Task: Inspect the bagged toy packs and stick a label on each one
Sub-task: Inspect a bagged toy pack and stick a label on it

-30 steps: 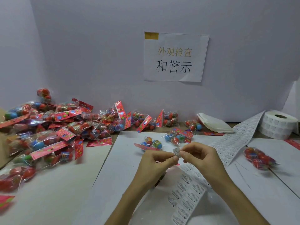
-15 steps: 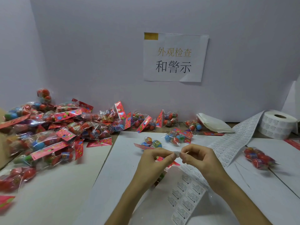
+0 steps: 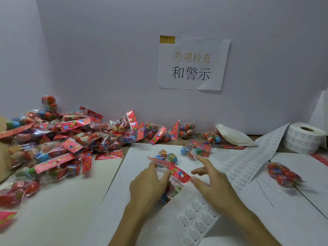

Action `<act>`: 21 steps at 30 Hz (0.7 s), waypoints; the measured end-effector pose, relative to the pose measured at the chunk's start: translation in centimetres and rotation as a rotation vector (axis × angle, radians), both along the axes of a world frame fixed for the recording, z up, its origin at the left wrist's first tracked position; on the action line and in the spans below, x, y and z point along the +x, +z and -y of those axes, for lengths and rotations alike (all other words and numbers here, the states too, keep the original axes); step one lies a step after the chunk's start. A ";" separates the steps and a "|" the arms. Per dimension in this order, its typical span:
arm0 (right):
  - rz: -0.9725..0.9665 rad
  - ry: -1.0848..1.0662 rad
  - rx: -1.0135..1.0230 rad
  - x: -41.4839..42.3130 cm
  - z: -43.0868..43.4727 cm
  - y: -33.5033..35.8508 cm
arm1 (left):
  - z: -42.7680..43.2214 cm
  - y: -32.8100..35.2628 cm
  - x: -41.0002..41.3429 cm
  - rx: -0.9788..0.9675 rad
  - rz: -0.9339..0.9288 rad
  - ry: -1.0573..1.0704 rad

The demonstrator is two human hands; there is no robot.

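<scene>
Down on the white table, lilac wall behind, left hand pinches toy pack; right hand splayed.

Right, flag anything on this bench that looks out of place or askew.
The label strip trails loose from its roll diagonally across the table, under the right hand. The wall sign's lower right corner curls up.

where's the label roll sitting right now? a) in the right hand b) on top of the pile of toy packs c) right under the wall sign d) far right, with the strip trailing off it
d: the label roll stands at the far right, and its label strip runs from it down toward the person.
</scene>
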State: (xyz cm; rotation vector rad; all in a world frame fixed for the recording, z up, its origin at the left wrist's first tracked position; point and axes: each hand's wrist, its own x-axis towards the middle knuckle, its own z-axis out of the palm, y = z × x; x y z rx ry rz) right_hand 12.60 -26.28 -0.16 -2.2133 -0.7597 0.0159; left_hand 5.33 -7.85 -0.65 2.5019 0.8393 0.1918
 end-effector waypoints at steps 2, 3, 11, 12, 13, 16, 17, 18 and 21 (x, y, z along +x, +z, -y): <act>-0.071 0.045 -0.014 0.0 -0.2 -0.5 | 0.3 0.0 0.1 -0.116 0.016 -0.048; -0.107 0.074 -0.003 -0.1 -0.3 -0.6 | 0.4 0.0 0.1 -0.176 0.046 -0.065; -0.155 0.223 -0.031 -0.6 -0.8 -1.2 | 0.6 -0.3 0.3 -0.260 0.075 -0.196; -0.160 0.231 -0.027 -0.6 -0.8 -1.3 | 0.5 -0.3 0.3 -0.287 0.088 -0.196; -0.165 0.236 -0.018 -0.6 -0.8 -1.3 | 0.5 -0.3 0.3 -0.324 0.110 -0.192; -0.187 0.249 0.045 -0.6 -0.6 -1.3 | 0.4 -0.1 0.3 -0.416 0.244 -0.161; -0.181 0.239 0.070 -0.6 -0.6 -1.2 | 0.4 0.1 0.3 -0.422 0.306 -0.145; -0.156 0.217 0.094 -0.6 -0.6 -1.1 | 0.4 0.2 0.3 -0.420 0.375 -0.128; -0.032 0.110 0.207 -0.4 -0.6 -0.8 | 0.4 0.8 0.1 -0.455 0.595 -0.054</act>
